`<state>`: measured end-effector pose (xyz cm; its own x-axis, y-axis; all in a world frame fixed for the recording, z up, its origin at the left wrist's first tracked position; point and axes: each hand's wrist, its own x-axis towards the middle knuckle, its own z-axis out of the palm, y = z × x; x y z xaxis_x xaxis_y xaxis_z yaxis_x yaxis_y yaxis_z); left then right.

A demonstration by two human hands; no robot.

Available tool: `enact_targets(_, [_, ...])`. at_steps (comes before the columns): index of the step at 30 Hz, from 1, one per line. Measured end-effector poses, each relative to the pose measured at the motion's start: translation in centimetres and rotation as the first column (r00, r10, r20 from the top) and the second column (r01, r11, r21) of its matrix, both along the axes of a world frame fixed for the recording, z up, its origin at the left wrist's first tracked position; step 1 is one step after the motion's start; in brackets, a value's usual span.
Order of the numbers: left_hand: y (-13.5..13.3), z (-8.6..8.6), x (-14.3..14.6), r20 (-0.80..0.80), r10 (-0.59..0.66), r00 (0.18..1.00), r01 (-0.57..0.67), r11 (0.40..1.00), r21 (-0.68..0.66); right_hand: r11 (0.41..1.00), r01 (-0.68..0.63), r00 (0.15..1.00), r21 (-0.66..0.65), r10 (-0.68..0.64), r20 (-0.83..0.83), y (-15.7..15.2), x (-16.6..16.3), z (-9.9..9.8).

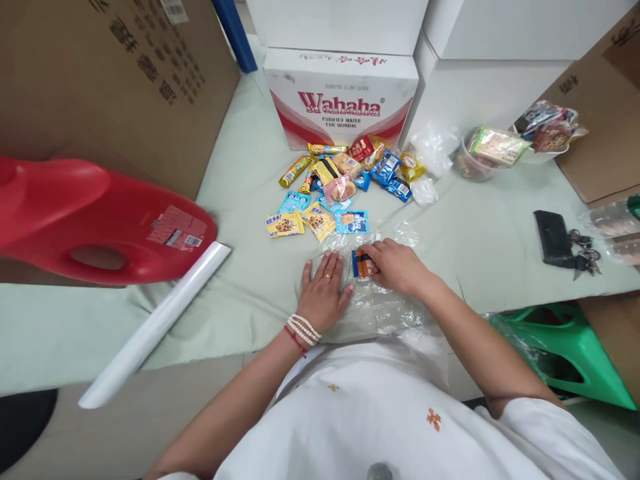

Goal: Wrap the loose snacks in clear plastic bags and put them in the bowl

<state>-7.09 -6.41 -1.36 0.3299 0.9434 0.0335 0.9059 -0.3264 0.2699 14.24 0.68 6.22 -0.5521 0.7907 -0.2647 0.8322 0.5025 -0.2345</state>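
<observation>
My left hand (324,293) lies flat with its fingers stretched out, pressing on a clear plastic bag (395,307) spread over the cloth. To its right, my right hand (397,265) grips a small snack packet (363,264) with blue and orange-brown on it, over the bag. Just beyond my hands, yellow cookie packets (285,225) and a blue-and-white packet (352,222) lie side by side. Behind them is a loose pile of wrapped snacks (345,165) in yellow, red, blue and pink.
A white water carton (345,100) stands behind the snacks. At left are a red plastic jug (115,220) and a white tube (155,327). Crumpled clear bags (433,150), a filled plastic tub (475,160) and a black pouch with keys (554,239) lie at right. A green stool (575,347) stands below.
</observation>
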Motion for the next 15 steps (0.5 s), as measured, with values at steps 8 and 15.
enact_targets(8, [0.0, -0.2, -0.2, 0.056, 0.059, 0.997, -0.060, 0.998, 0.019, 0.999, 0.008, 1.000, -0.039, -0.008, 0.008, -0.9, 0.7, 0.2])
enact_targets(15, [-2.6, 2.0, -4.9, 0.186, -0.369, 0.911, 0.347, 0.928, 0.137, 1.000, -0.029, 0.915, 0.000, 0.027, -0.403, -6.3, 5.6, 0.5])
